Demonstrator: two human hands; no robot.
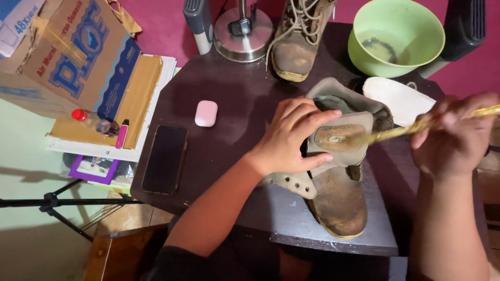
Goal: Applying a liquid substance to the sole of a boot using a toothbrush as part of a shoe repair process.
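Observation:
A worn tan boot (pixel 336 198) lies on the dark table (pixel 229 93) with its toe toward me and its laces out. My left hand (pixel 291 138) grips the boot's opened upper and tongue, holding it still. My right hand (pixel 458 135) is shut on a yellowish brush (pixel 401 131), blurred with motion, whose tip touches the boot's tongue. A white insole (pixel 398 99) lies just behind the boot. The second boot (pixel 298 39), still laced, stands upright at the back of the table.
A green bowl (pixel 397 23) holding a little murky liquid sits at the back right. A black phone (pixel 165 158) and a pink earbud case (pixel 205 113) lie on the left. A lamp base (pixel 242 34), a cardboard box (pixel 67 52) and a small bottle (pixel 94 120) stand further left.

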